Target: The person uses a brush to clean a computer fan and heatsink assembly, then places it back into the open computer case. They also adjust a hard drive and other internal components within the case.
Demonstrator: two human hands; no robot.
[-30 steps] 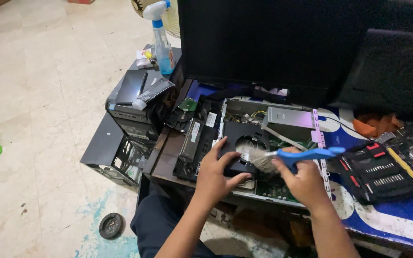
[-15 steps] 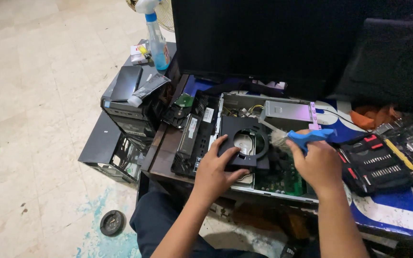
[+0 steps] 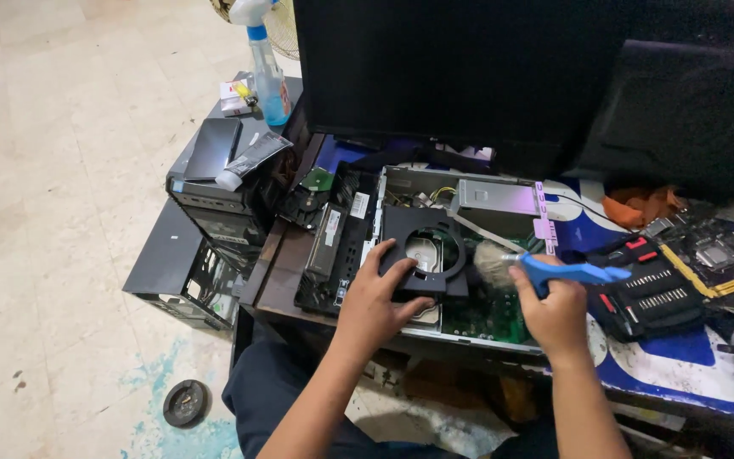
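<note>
An opened desktop computer case [image 3: 503, 323] lies flat on the table in front of me. My left hand [image 3: 377, 297] grips the near edge of a black fan shroud [image 3: 425, 246] with a round opening, inside the case. My right hand [image 3: 554, 306] holds a blue-handled brush [image 3: 571, 273]; its pale bristles [image 3: 493, 262] point left, just right of the shroud, over the green circuit board [image 3: 490, 319]. A silver power supply [image 3: 499, 197] sits at the back of the case.
A large dark monitor [image 3: 469, 76] stands behind the case. A screwdriver bit set [image 3: 652, 293] and a bare motherboard [image 3: 711, 251] lie to the right. On the left are a black tower case [image 3: 223, 191], a spray bottle [image 3: 267, 68] and a black side panel [image 3: 163, 251] on the floor.
My right hand has drawn the brush toward the right of the shroud, with the bristles now beside its right edge. My left hand stays on the shroud. The view has shifted slightly.
</note>
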